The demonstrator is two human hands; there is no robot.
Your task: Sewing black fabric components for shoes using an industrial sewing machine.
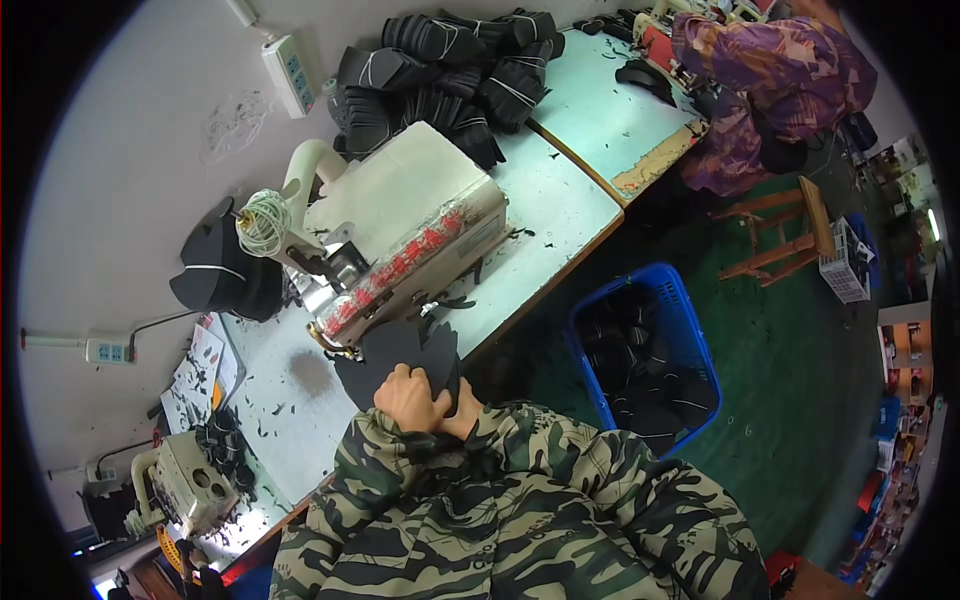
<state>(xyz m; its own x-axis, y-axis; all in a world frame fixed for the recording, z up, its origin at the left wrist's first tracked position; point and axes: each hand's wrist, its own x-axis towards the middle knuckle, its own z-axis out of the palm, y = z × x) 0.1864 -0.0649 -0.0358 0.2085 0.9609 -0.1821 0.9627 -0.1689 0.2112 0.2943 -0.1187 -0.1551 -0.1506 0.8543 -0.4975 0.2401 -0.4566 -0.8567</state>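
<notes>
Close to my body at the table edge, I hold several flat black cut pieces [395,350], with a notched outline, like thin sheet material. My left hand [408,398] is closed over their near edge, knuckles up. My right hand [463,412] grips the right side of the same pieces, partly hidden by the left hand and the sleeve. The far edge of the pieces lies right beside the working end of a cream industrial machine [430,250] with worn red marks along its side. How many pieces are in my hands is unclear.
Tied bundles of black pieces [440,85] are heaped behind the machine; another bundle [215,270] leans at the wall. A blue basket [712,375] of black pieces stands on the floor at right. A wooden stool [815,215] and a seated co-worker [780,80] are farther off.
</notes>
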